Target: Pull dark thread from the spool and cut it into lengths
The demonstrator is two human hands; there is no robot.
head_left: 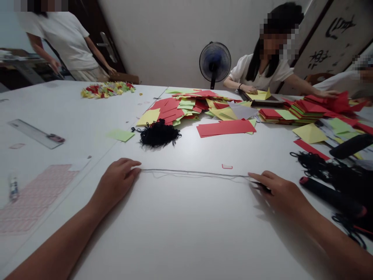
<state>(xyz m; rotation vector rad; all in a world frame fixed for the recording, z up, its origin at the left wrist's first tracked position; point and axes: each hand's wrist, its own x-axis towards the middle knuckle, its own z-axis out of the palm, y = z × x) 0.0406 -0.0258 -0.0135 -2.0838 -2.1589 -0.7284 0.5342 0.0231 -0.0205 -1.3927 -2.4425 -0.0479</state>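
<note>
A thin dark thread [194, 174] is stretched in a nearly straight line across the white table [180, 229]. My left hand [116, 182] rests on the table with its fingertips pinched on the thread's left end. My right hand [278, 190] pinches the right end, fingers closed around it. A tangled pile of black thread [159, 134] lies a little beyond the stretched thread. A small red paper scrap [227, 166] sits just above the thread near my right hand.
Red, yellow and green paper sheets [204, 109] cover the far half of the table. More black thread and dark tools [335, 182] lie at the right. A ruler [35, 133] and glue stick [13, 186] lie left. Other people work across the table; a fan [215, 62] stands behind.
</note>
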